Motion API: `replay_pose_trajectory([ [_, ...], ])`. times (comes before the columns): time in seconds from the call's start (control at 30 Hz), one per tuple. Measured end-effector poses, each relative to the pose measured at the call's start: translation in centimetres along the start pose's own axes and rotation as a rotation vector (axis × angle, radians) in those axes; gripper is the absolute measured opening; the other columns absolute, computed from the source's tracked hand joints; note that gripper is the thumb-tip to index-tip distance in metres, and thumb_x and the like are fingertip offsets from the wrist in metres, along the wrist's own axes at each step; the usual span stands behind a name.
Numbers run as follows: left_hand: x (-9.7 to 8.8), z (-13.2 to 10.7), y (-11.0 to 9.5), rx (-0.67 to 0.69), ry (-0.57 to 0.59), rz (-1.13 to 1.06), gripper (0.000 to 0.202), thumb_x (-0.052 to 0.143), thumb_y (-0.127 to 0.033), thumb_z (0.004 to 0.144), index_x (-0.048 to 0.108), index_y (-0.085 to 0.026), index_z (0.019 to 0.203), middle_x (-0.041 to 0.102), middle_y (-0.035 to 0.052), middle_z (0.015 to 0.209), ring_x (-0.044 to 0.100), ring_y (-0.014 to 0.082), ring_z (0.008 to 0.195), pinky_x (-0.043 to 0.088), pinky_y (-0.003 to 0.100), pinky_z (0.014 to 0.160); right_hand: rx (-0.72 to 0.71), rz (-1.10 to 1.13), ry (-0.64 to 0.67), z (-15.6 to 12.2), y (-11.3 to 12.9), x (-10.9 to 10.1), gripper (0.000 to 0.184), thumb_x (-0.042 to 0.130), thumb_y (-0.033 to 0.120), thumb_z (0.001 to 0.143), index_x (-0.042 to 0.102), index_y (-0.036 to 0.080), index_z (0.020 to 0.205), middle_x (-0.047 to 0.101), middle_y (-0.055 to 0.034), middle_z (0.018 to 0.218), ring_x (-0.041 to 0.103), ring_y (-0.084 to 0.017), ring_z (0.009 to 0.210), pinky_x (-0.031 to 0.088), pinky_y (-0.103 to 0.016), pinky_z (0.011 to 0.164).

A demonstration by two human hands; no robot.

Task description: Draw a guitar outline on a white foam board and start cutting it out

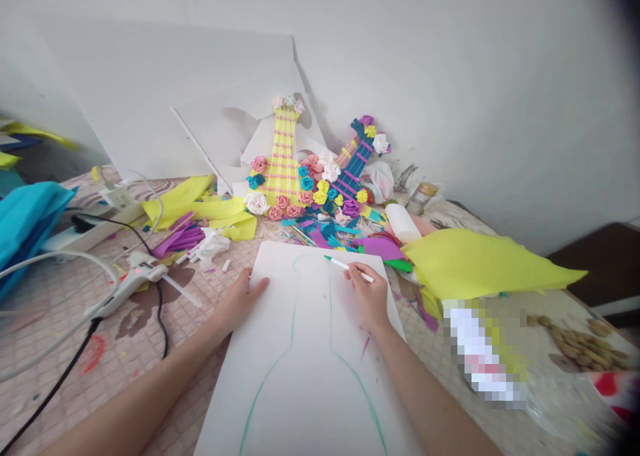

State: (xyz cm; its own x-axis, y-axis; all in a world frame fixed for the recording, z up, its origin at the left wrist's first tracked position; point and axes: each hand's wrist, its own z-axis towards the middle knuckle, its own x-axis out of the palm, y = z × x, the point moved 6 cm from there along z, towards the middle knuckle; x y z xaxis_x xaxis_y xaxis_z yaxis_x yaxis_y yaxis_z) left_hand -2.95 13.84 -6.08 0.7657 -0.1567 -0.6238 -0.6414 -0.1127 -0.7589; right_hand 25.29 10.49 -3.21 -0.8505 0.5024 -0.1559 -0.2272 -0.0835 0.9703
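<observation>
A large white board [313,403] lies in front of me, bearing a green outline: a narrow neck that flares into a rounded body. My right hand [369,296] pinches a white marker [345,265] with a green tip, near the top of the outline. The tip is at the right end of a faint curve joining the neck's top. My left hand [242,303] grips the board's upper left edge, thumb on top and the other fingers mostly hidden.
Behind the board stand a yellow guitar-shaped craft [284,156] and a blue one [354,169], trimmed with paper flowers. Yellow crepe paper [480,263] lies at right, near a white roll [403,223]. Power strips [125,286] with cables spread at left. Peanuts [583,343] lie far right.
</observation>
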Motion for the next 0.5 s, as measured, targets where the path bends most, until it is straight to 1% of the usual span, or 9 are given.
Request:
replay_pose_trajectory([
  [0.13, 0.0, 0.1, 0.1, -0.002, -0.004, 0.010, 0.054, 0.040, -0.055, 0.077, 0.043, -0.015, 0.113, 0.062, 0.0080, 0.090, 0.061, 0.0233, 0.077, 0.045, 0.033, 0.063, 0.012, -0.012, -0.042, 0.0, 0.1, -0.4, 0.028, 0.058, 0.040, 0.069, 0.064, 0.014, 0.076, 0.062, -0.0039, 0.064, 0.058, -0.019, 0.066, 0.044, -0.027, 0.060],
  [0.27, 0.0, 0.0, -0.1, -0.001, -0.008, 0.015, 0.052, 0.040, -0.054, 0.077, 0.044, -0.015, 0.111, 0.063, 0.0077, 0.090, 0.060, 0.0225, 0.077, 0.045, 0.032, 0.063, 0.019, -0.020, -0.112, 0.0, 0.4, -1.1, 0.020, 0.061, 0.034, 0.065, 0.064, 0.015, 0.070, 0.061, -0.0019, 0.060, 0.056, -0.018, 0.064, 0.043, -0.027, 0.059],
  [0.37, -0.1, -0.1, -0.3, 0.003, -0.008, 0.013, 0.051, 0.040, -0.054, 0.077, 0.045, -0.015, 0.110, 0.062, 0.0076, 0.090, 0.060, 0.0220, 0.077, 0.045, 0.032, 0.063, 0.029, -0.007, -0.170, 0.1, 0.5, -1.7, 0.014, 0.061, 0.030, 0.065, 0.063, 0.015, 0.066, 0.059, -0.0006, 0.057, 0.053, -0.015, 0.057, 0.040, -0.025, 0.053],
  [0.43, -0.1, -0.1, -0.3, 0.005, -0.005, 0.010, 0.051, 0.039, -0.055, 0.077, 0.044, -0.015, 0.109, 0.062, 0.0072, 0.089, 0.060, 0.0218, 0.075, 0.045, 0.032, 0.062, 0.043, 0.039, -0.210, 0.2, 0.6, -2.2, 0.015, 0.059, 0.029, 0.066, 0.062, 0.015, 0.068, 0.059, -0.0009, 0.056, 0.052, -0.013, 0.052, 0.038, -0.024, 0.049],
  [0.5, -0.1, -0.1, -0.2, 0.007, -0.002, 0.007, 0.051, 0.039, -0.055, 0.077, 0.044, -0.015, 0.109, 0.062, 0.0072, 0.090, 0.060, 0.0221, 0.075, 0.045, 0.032, 0.062, 0.071, 0.140, -0.207, 0.3, 0.5, -2.5, 0.019, 0.060, 0.032, 0.068, 0.062, 0.014, 0.075, 0.062, -0.0032, 0.060, 0.055, -0.015, 0.053, 0.039, -0.024, 0.047],
])
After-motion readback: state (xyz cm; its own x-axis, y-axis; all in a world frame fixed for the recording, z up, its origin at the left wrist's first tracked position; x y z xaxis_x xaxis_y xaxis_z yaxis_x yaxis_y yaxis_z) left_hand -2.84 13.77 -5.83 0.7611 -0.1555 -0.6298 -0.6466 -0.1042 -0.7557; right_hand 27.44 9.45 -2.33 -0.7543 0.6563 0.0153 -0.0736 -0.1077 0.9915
